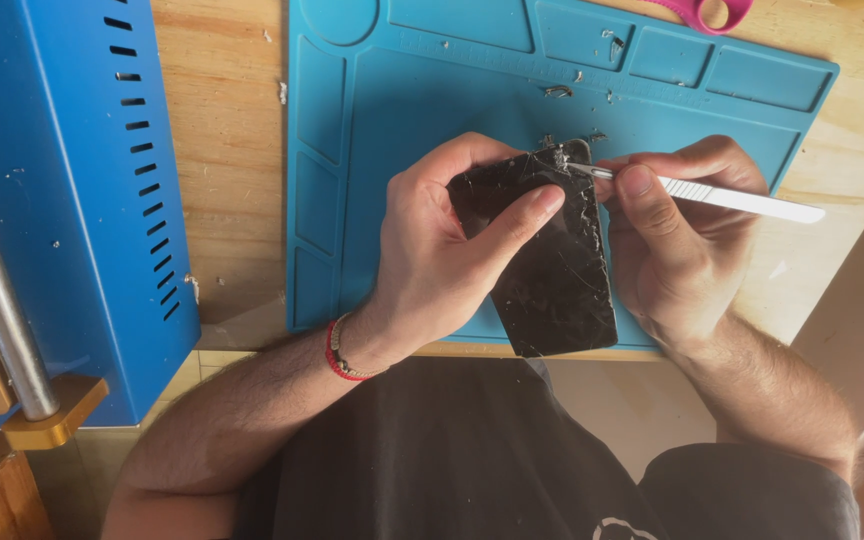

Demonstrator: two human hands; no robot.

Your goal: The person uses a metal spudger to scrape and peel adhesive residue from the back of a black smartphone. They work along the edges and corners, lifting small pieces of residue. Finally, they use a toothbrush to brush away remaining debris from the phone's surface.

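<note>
Phone screen: black cracked glass panel (552, 265), lifted above the blue work mat (392, 110), tilted, its lower end pointing toward the person's body.
Position to hands: between both hands; left hand on its left side, right hand at its right edge, near the top corner.
Left hand: left hand (442, 250) is closed around the panel, thumb pressed across the front glass, other fingers behind it; it seems to hold the panel steady so that the tool does not push it away.
Right hand: right hand (677, 240) is closed in a pinch on a thin metal blade tool (722, 197), like one holds a pen; I judge this grip gives fine control at the tip.
Tool tip: touching the top corner of the panel, where grey crumbs are gathered.
Debris: small glass or glue fragments (559, 91) lie on the mat just behind the panel, some in its shallow compartments.
Mat: on a wooden table (222, 170); probably it catches the fragments.
Left side: blue metal box with vent slots (72, 200), well apart from the hands.
Far edge: pink handle (712, 12), only partly visible.
Wrist: red bracelet (337, 355) on the left arm.
</note>
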